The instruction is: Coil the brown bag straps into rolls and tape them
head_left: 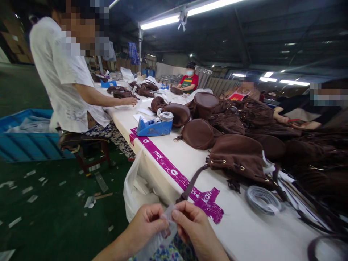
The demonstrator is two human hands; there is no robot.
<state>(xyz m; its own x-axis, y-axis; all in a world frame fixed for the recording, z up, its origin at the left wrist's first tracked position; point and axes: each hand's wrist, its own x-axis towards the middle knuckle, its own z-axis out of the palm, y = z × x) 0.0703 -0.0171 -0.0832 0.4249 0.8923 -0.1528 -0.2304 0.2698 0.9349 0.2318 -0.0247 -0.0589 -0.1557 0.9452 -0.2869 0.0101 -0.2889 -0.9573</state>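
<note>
Brown strap (191, 183): slants from lower centre up toward the bag (236, 152), right of centre; your right hand (193, 220) is nearer.
Clear film (169, 213): your left hand (150, 222) and right both pinch it.

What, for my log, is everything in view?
Table: one, white, centre
Bags: many, brown, on table
Tape: strips, purple, table edge
Strap: one, brown, over tape
Dispenser: one nearby, blue, table edge
Coil: one, grey, right foreground
Sack: one, whitish, below edge
Crate: one, blue, far left
Stool: one, dark, beside crate
Scraps: many, pale, floor
Workers: four clear, mixed clothing, around table
Lights: several, white, overhead
Film: one, clear, bottom centre
Left hand, right hand: two, bare, pinching film
</note>
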